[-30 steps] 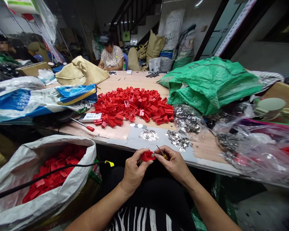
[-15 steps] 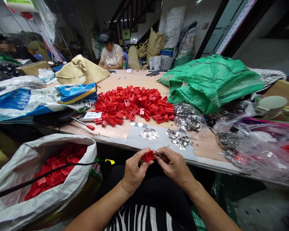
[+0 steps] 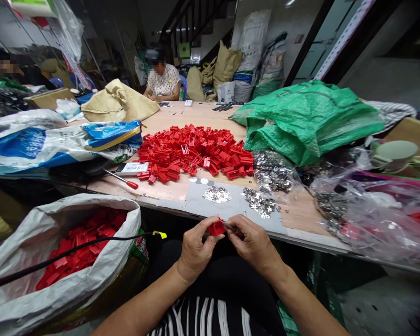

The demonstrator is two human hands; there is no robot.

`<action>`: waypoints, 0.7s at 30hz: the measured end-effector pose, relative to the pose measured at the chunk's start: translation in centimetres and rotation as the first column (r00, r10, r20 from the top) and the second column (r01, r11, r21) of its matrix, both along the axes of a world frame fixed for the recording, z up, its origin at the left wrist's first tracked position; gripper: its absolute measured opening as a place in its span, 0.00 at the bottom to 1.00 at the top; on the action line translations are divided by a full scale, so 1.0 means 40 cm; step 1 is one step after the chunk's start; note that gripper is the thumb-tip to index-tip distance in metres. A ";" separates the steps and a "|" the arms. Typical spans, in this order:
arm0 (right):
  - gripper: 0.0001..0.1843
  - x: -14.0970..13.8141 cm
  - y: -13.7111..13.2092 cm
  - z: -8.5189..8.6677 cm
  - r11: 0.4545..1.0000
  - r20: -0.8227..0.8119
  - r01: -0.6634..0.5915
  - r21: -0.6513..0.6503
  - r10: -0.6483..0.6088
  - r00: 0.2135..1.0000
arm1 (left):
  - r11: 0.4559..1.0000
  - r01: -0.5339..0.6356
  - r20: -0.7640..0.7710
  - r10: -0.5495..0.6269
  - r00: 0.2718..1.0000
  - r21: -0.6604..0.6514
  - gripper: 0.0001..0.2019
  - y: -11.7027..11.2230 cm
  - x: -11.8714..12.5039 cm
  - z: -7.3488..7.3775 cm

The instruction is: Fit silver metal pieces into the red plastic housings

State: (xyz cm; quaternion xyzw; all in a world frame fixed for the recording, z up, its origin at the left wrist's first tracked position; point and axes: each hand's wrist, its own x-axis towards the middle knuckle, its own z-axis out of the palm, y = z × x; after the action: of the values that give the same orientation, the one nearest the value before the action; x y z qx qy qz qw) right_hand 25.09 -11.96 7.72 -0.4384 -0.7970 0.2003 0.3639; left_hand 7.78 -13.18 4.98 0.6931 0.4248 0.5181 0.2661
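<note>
My left hand (image 3: 195, 249) is closed on a small red plastic part (image 3: 216, 227), held just below the table's front edge. My right hand (image 3: 254, 242) pinches a thin tool (image 3: 231, 228) whose tip rests against that part. Beyond the hands, small heaps of silver metal pieces (image 3: 216, 194) lie on a grey sheet (image 3: 199, 203). Farther back spreads a big pile of red plastic parts (image 3: 196, 151).
A white sack (image 3: 38, 224) holding red parts stands at my lower left, a black cable across it. A red-handled screwdriver (image 3: 121, 179), a blue-and-white bag (image 3: 56, 144), a green bag (image 3: 308, 121) and clear bags (image 3: 371, 210) crowd the table. Another person (image 3: 162, 79) sits at the far end.
The tool in my right hand has tilted down from pointing up over the part to lying against its side. Both hands stay close together at the table edge.
</note>
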 end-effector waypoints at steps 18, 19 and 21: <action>0.08 -0.003 -0.001 0.016 0.993 0.010 -0.049 -0.104 0.051 0.999 | 0.999 0.013 0.057 -0.011 0.998 -0.048 0.17 -0.004 0.001 -0.009; 0.08 -0.002 -0.002 0.020 0.989 0.012 -0.055 -0.136 0.057 0.998 | 0.998 0.008 0.066 -0.004 0.998 -0.057 0.16 -0.004 0.001 -0.010; 0.07 0.002 -0.005 0.026 0.975 0.001 -0.062 -0.213 0.063 0.998 | 0.997 -0.002 0.087 0.009 0.996 -0.079 0.16 -0.005 0.002 -0.013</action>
State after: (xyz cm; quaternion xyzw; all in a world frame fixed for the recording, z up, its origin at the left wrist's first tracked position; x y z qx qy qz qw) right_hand 25.18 -12.15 8.77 -0.4502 -0.7858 0.2941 0.3055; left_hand 7.85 -13.37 4.44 0.6576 0.4350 0.5313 0.3100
